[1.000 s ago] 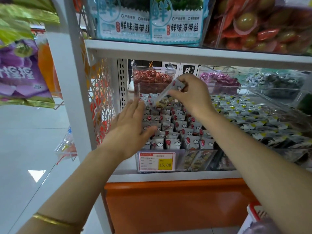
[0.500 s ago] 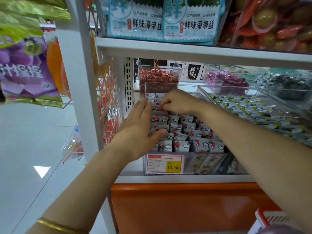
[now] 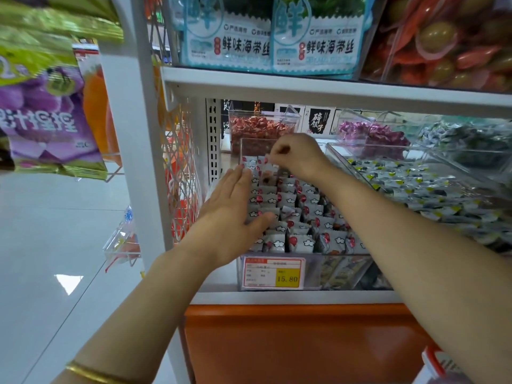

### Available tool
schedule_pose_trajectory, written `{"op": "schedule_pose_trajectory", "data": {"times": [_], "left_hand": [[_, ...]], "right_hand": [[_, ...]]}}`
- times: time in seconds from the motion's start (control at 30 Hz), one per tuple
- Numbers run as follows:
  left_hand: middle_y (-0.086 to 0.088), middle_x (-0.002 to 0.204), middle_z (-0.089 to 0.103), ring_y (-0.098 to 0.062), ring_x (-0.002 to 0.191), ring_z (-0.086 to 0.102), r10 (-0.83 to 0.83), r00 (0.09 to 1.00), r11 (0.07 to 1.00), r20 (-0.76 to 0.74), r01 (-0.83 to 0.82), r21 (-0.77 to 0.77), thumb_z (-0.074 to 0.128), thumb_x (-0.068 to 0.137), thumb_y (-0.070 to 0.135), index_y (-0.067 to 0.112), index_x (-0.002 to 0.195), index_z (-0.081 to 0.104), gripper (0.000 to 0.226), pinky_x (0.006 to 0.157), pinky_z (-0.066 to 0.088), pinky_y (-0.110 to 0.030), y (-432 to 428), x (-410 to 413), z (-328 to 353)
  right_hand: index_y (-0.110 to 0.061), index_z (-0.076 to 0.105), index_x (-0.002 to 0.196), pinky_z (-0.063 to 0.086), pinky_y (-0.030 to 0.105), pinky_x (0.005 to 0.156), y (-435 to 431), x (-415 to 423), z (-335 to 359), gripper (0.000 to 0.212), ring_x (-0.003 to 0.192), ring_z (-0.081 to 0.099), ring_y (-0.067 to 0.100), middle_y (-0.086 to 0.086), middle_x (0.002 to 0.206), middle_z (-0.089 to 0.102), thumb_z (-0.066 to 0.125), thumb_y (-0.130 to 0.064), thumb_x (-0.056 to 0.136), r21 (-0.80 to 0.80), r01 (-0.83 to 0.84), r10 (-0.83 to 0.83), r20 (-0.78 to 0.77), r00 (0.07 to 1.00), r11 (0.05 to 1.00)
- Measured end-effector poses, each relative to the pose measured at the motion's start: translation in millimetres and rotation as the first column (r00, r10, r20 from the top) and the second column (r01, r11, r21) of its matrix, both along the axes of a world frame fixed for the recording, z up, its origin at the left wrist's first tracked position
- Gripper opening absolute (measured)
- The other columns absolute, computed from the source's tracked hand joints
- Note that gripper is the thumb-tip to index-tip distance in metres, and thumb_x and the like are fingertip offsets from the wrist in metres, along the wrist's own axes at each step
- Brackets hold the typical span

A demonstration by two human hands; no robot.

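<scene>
A clear plastic bin on the middle shelf holds rows of small grey-white snack packets with red dots and cloud shapes. My left hand lies flat with straight fingers on the left rows of packets, its thumb spread out. My right hand hovers over the bin's far end, with its fingertips pinching one small packet that stands among the back row.
A price tag reading 15.80 is on the bin front. More clear bins stand beside and behind it: yellow-marked packets, red candies, purple candies. A white shelf board hangs overhead. Wire mesh closes the left side. Purple bags hang left.
My right hand brought a packet down from above the bin to the back row and still pinches it there. My left hand stayed flat on the left rows.
</scene>
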State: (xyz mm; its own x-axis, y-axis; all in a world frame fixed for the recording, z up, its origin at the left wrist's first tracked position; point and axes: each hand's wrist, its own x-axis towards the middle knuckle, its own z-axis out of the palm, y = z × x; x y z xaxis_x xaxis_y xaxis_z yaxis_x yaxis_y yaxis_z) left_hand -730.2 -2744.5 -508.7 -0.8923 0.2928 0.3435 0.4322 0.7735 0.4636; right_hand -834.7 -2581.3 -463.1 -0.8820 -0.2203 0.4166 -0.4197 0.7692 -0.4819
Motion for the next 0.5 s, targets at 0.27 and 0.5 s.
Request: {"op": "schedule_pose_trajectory", "data": {"times": [0.27, 0.5], "left_hand": [[-0.004, 0.14, 0.041, -0.019, 0.124, 0.039, 0.201, 0.923, 0.976, -0.328, -0.159, 0.15, 0.051, 0.093, 0.028, 0.012, 0.14, 0.04, 0.05, 0.102, 0.025, -0.022, 6.3, 13.9, 12.8], [-0.005, 0.105, 0.062, -0.003, 0.07, 0.062, 0.004, 0.999, 0.836, 0.043, -0.027, 0.548, 0.047, 0.096, 0.027, 0.013, 0.123, 0.053, 0.031, 0.058, 0.05, -0.016, 21.1, 34.4, 18.3]], "right_hand": [[-0.01, 0.058, 0.085, 0.055, 0.035, 0.061, 31.3, 75.9, 4.7, 0.007, 0.062, 0.06, 0.018, 0.005, 0.089, 0.061, 0.057, -0.011, 0.092, -0.593, 0.043, -0.114, -0.082, 0.99, 0.804], [-0.007, 0.062, 0.08, 0.054, 0.022, 0.055, 47.2, 124.1, -0.3, 0.011, 0.061, 0.063, 0.014, 0.009, 0.082, 0.061, 0.056, -0.005, 0.089, -0.95, 0.1, 0.159, 0.153, 0.975, 0.297]]}}
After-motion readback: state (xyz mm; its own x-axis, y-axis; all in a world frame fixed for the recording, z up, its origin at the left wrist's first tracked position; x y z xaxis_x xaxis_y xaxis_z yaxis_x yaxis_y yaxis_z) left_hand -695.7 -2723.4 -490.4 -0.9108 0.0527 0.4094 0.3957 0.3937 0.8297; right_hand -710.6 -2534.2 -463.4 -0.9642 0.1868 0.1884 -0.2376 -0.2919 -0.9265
